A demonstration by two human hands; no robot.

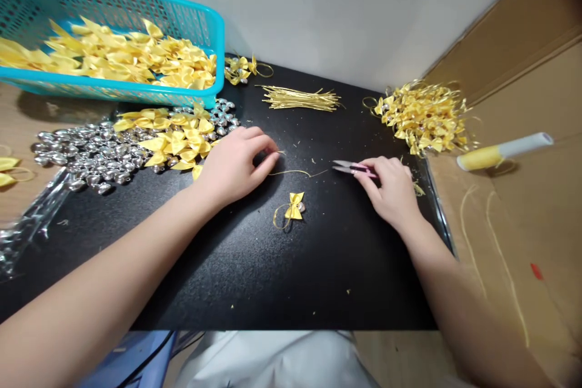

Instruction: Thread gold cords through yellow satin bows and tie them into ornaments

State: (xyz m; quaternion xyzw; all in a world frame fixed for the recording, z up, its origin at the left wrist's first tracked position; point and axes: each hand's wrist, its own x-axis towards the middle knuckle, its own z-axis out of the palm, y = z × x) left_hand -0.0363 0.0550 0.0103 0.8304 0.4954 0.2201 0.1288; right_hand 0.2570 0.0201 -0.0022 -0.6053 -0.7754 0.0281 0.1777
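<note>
My left hand (pixel 245 163) is closed in a pinch over the middle of the black table, with a short bit of thin gold cord (pixel 282 152) showing at its fingertips. A longer strand of gold cord (pixel 293 171) runs from under its thumb across the tabletop. To the right, my right hand (pixel 386 187) grips small thread snips (pixel 354 168), blades pointing left and slightly apart near the strand's end. Between the hands, nearer my body, lies a yellow ribbon bow (pixel 294 206) with a silvery bead and a gold loop.
A turquoise basket (pixel 217 42) of yellow bows stands back left. Beside it lie silver beads (pixel 109 157) and loose bows (pixel 182 139). Cut gold cords (pixel 300 98) lie at the back, and finished-looking looped bows (pixel 422 118) are heaped at right. A yellow-and-white roll (pixel 504 151) rests on cardboard.
</note>
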